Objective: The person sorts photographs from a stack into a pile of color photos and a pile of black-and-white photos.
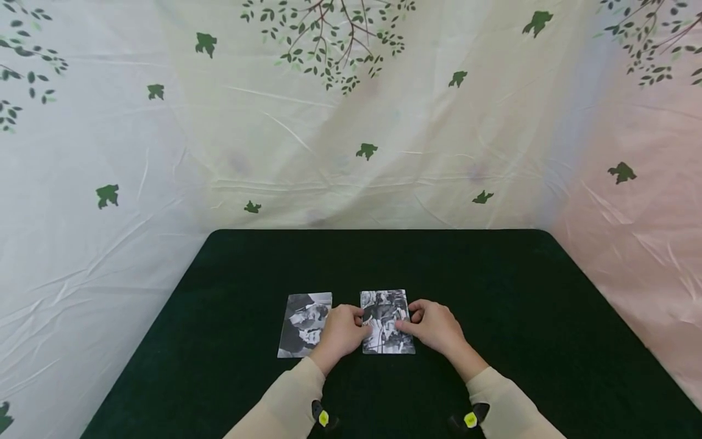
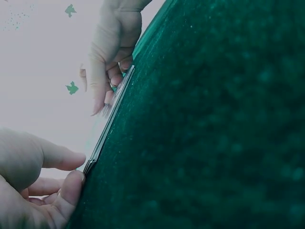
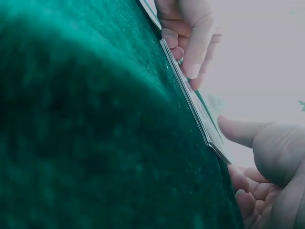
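Note:
A thin stack of black-and-white photo cards (image 1: pixel 386 341) lies on the dark green table between the two hands, its layered edges showing in both wrist views. My left hand (image 1: pixel 342 332) holds its left side, thumb (image 2: pixel 64 157) over the top and a finger at the edge. On the opposite side, my right hand (image 1: pixel 436 329) has its thumb over the top card and its curled fingertips (image 3: pixel 238 176) at the edge. Some lower cards jut out slightly toward those right fingertips. Left of the stack lies another black-and-white photo card (image 1: pixel 298 323), partly covered by the left hand.
The dark green cloth-covered table (image 1: pixel 493 274) reaches back to a pale curtain (image 1: pixel 307 134) printed with leaves and branches. The same kind of fabric hangs along both sides. Dark wrist straps (image 1: pixel 323 417) with yellow markers sit over the pale sleeves (image 1: pixel 285 402).

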{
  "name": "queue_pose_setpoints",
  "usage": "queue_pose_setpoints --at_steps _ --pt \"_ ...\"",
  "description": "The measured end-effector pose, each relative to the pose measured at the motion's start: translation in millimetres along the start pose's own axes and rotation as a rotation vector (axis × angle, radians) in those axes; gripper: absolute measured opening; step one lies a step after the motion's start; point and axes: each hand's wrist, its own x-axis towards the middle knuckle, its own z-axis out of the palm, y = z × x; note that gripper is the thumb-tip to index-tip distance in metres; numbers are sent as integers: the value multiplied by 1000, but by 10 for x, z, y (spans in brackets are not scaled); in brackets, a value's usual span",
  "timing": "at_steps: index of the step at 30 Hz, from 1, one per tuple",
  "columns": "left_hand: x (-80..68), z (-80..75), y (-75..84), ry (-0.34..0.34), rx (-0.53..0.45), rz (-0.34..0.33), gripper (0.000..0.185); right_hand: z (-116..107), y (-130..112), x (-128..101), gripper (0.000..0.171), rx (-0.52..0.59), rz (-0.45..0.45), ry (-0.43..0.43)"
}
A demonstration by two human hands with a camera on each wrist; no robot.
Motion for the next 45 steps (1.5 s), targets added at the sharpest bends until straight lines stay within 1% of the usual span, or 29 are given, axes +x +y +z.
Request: queue_pose_setpoints --at_steps 6,11,18,22,32,36,41,45 --pt "2 9 1 4 14 5 40 18 5 2 52 -35 -2 9" --pt "8 6 17 17 26 11 39 11 -6 11 53 -29 -1 17" --pt "-7 13 39 2 0 -18 39 -5 1 0 52 -22 6 7" --pt "-13 21 40 -5 -8 -23 39 -9 14 -10 52 -13 10 4" --pt "-34 36 43 9 0 4 38 -18 46 -8 48 25 28 6" --pt "-41 46 41 6 -5 0 39 -34 64 -12 45 83 49 -4" --pt "-38 60 31 9 0 -3 39 -59 77 1 40 204 92 -24" --pt "-36 64 38 10 3 -5 40 -80 91 33 38 274 108 -34"
